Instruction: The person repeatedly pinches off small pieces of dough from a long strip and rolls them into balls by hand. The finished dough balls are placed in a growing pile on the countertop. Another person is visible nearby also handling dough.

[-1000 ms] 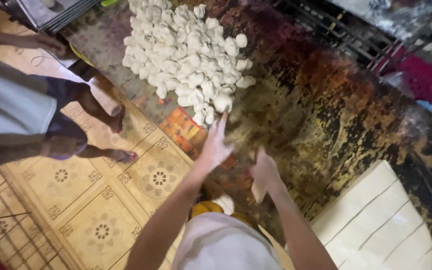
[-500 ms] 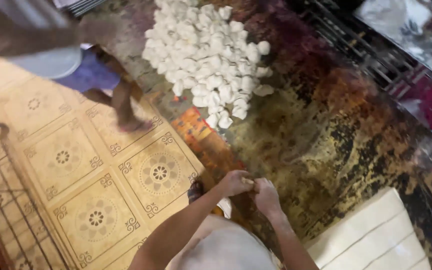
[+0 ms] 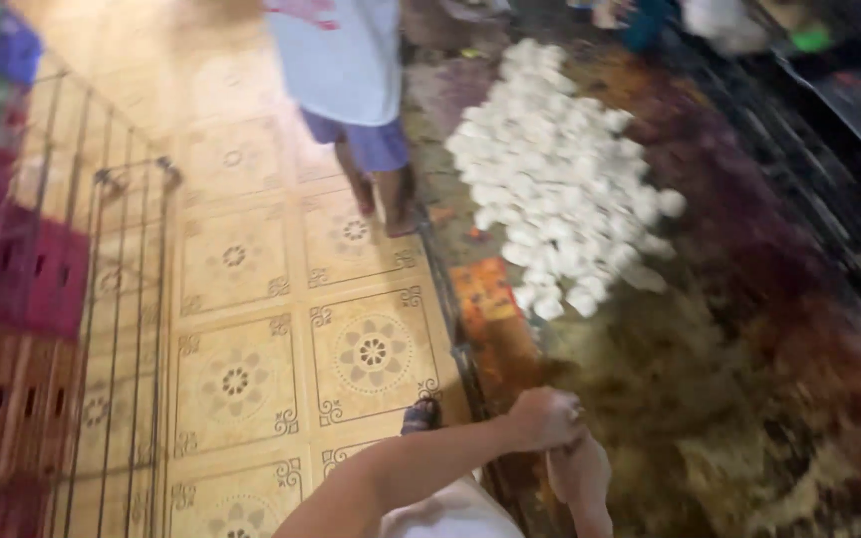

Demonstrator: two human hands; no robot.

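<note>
Both hands, left hand (image 3: pixel 547 416) closed over right hand (image 3: pixel 578 466), pressed together near, well apart from the far dumplings (image 3: pixel 560 179) on the worktop (image 3: pixel 749 399); these looked soft, light, best lifted by the sides.

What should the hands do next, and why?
Probably reach forward to the white pile and add a piece. Both hands, left and right, are pressed together near the body, seemingly working something small, though it is hidden. The pile lies ahead on the table.
</note>
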